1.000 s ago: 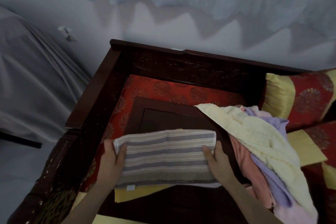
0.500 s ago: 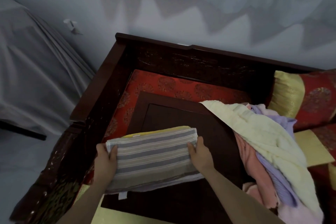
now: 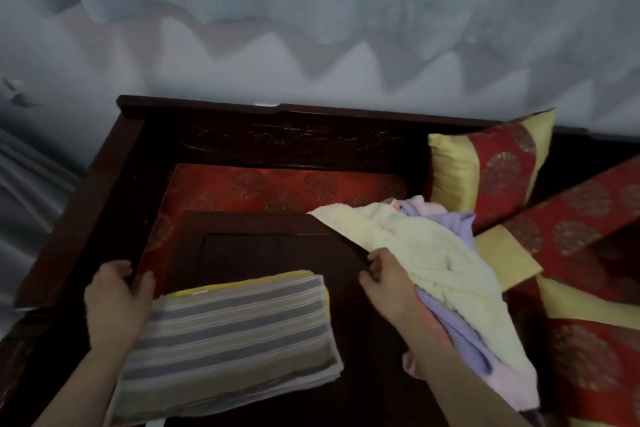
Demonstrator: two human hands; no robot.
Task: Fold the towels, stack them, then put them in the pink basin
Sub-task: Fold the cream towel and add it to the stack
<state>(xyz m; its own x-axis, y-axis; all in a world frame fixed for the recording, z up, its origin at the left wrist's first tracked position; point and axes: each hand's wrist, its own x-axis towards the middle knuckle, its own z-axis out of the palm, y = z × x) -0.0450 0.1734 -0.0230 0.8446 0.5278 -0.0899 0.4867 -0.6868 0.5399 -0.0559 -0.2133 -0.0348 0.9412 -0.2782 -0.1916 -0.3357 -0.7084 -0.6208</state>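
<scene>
A folded grey-and-beige striped towel lies on a folded yellow towel, whose edge shows behind it, both on a dark wooden low table. My left hand rests at the striped towel's left end with relaxed fingers. My right hand curls its fingers on the near edge of a pale yellow towel. That towel tops a loose heap with a lavender towel and a pink one under it. The pink basin is out of view.
The low table stands on a red patterned seat cushion inside a dark wooden bench frame. Red-and-gold pillows lean at the right, close behind the heap. A pale curtain hangs behind the bench.
My right hand has left the striped towel's right end and moved right to the pale yellow towel. The folded stack now lies at the table's front left, and the left hand has eased off its end.
</scene>
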